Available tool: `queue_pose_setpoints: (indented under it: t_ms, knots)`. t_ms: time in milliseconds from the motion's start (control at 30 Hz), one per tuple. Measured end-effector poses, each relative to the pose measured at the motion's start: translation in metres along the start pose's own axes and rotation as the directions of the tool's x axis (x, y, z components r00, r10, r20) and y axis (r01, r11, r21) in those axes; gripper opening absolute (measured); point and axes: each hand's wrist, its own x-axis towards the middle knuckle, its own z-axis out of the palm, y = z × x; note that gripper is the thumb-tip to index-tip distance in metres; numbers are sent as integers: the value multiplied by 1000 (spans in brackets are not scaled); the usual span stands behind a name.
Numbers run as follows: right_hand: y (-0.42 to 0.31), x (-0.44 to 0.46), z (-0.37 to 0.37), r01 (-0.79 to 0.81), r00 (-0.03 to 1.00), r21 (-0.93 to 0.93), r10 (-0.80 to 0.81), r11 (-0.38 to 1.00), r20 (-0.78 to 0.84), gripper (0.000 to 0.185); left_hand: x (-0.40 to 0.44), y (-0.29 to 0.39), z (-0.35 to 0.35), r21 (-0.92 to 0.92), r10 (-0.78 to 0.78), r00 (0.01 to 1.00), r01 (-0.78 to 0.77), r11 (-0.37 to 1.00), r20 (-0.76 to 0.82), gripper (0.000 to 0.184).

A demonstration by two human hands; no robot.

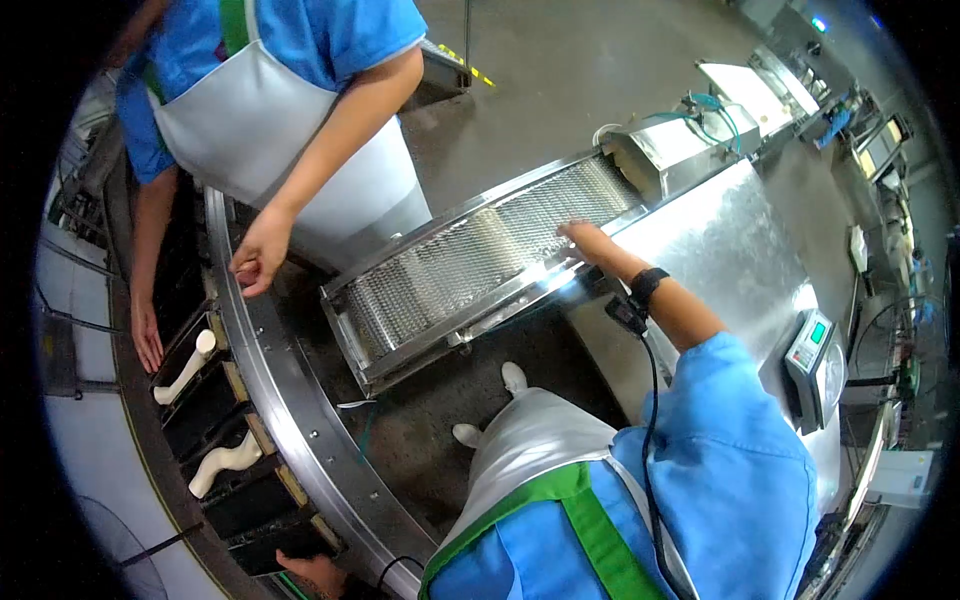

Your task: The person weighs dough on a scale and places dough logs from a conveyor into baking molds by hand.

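My right hand [586,241] reaches over the near rail of a metal mesh conveyor [490,250]. Its fingers are loosely apart, and I see nothing in them. At the bottom left, my left hand [314,574] lies beside the end of a black tray [285,530], fingers stretched toward it; part of this hand is in shadow. Farther along the same curved line, one cream-coloured, curved piece [225,464] lies on a black tray. Beyond it is another cream-coloured piece [186,368], long with a rounded end.
Across the curved metal rail [285,375] stands a co-worker in a white apron [270,130], one hand [262,250] over the rail, the other [146,335] by the trays. A steel table [715,240] with a digital scale [811,350] is at my right.
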Motion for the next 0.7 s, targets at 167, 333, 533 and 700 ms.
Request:
queue_pose_setpoints:
  t_ms: [167,333,533,700]
  knots:
    - [38,-2,-8,-160,983,-51,164,986,81,38,4,-17,-8,57,-17,998,14,998,53,49]
    - [59,-9,-27,-344,937,31,341,938,81,42,6,-24,-14,102,-27,996,18,995,86,48]
    - [94,-13,-30,-423,906,-80,419,903,-63,33,5,-28,-19,132,-37,993,23,991,109,47]
    - [97,-18,-30,-457,888,-149,443,877,-121,36,2,-36,-22,150,-34,991,14,989,129,46]
